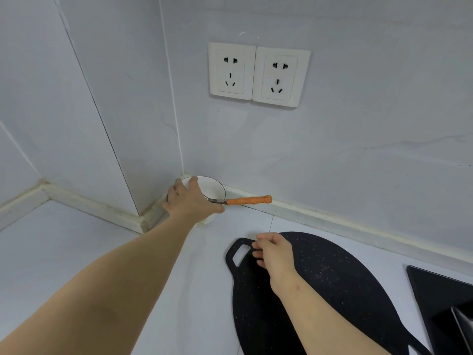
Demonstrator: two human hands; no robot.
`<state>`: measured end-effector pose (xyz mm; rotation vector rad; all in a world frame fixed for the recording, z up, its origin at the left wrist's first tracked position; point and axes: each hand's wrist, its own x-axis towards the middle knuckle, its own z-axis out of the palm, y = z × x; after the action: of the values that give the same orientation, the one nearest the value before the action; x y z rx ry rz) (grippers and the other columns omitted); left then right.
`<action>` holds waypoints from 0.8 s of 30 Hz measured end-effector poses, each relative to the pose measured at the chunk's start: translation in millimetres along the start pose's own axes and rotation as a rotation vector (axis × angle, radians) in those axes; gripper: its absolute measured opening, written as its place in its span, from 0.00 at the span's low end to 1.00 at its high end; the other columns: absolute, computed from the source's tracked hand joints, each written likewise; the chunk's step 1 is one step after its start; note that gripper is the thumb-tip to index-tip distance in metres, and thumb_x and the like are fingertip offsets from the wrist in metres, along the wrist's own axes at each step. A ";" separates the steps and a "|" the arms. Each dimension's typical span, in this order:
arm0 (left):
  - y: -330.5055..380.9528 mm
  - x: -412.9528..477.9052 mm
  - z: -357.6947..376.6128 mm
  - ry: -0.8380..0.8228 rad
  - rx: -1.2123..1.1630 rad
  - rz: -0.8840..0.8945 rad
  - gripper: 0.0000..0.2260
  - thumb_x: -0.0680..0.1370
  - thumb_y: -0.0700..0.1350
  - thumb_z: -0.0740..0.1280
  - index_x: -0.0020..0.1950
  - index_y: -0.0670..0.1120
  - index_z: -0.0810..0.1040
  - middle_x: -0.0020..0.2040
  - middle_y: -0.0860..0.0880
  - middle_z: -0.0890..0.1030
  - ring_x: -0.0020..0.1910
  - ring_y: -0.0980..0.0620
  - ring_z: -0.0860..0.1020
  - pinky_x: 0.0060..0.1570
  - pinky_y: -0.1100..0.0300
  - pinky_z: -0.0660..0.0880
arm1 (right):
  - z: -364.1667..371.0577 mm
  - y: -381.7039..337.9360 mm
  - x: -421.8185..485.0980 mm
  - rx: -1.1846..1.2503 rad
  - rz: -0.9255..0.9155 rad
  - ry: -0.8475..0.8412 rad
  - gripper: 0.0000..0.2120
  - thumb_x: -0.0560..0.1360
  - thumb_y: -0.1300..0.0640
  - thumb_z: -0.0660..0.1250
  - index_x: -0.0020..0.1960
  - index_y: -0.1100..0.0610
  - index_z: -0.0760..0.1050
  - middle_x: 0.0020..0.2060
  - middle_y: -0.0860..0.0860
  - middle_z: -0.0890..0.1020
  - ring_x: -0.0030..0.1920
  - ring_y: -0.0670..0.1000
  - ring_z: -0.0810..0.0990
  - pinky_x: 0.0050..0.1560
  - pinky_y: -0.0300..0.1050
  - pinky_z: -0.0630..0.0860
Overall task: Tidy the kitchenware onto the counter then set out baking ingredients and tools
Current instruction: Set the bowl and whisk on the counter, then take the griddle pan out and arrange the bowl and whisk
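Well back in the corner sits one white bowl (pixel 211 187), and one fork (pixel 249 200) lies across its rim, orange handle pointing right along the wall. The fork's head is hidden under the left hand (pixel 192 198), which grips the bowl's near edge. The right hand (pixel 275 254) hovers, fingers loosely curled and holding nothing, over the slotted end of one black speckled board (pixel 332 278). Two sockets (pixel 231 70) are set in the pale tiled wall (pixel 358 124) above the white counter (pixel 64 239). A black glass panel (pixel 440 290) lies at the right.

Board (pixel 332 278): black, white-speckled. Bowl (pixel 212 187), beyond board: white, dark rim. Fork (pixel 249 200): orange handle. Sockets (pixel 231 71): cream.
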<state>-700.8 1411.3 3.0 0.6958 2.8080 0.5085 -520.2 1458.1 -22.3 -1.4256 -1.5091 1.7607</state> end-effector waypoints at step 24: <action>-7.4 -21.9 -3.7 -0.095 0.050 0.103 0.50 0.64 0.68 0.69 0.76 0.52 0.47 0.77 0.40 0.46 0.76 0.39 0.43 0.71 0.41 0.47 | -7.5 2.4 -10.8 -0.058 0.013 -0.005 0.08 0.78 0.65 0.59 0.51 0.56 0.74 0.43 0.53 0.79 0.42 0.49 0.77 0.44 0.40 0.75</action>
<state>-685.8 1393.5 6.2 0.8555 2.7157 0.4126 -508.8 1452.0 -19.0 -1.4625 -1.5690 1.7425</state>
